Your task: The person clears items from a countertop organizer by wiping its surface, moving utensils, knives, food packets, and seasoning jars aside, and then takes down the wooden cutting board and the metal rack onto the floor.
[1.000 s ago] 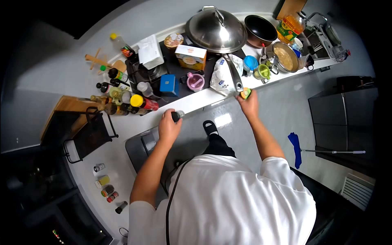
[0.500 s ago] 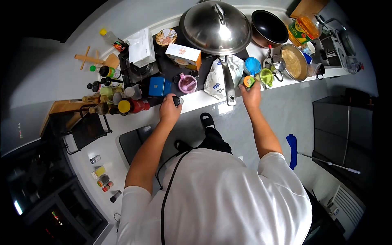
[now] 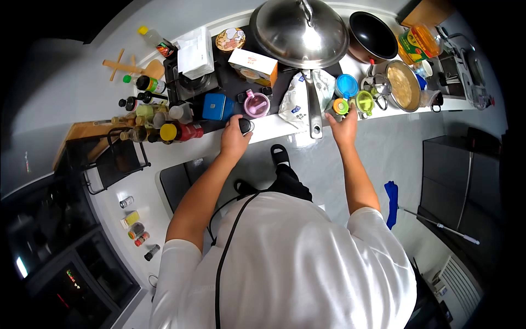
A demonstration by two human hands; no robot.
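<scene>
My left hand is closed around a small black-capped jar at the counter's front edge, just below a pink lidded cup and a blue box. Against an orange-and-green-topped container on the counter edge rests my right hand; its thumb and fingers are apart around the container's near side. Beside it stand a green cup and a blue-lidded cup. A pan handle points toward me over a white patterned bag.
A large lidded wok, a black pot and a pan of pale food line the counter. Many bottles crowd its left end. A blue mop head is on the right.
Both hands have moved forward to the counter edge, the left one with the black-capped jar. The orange-and-green container has moved up beside the green cup, and my right hand's fingers have loosened around it.
</scene>
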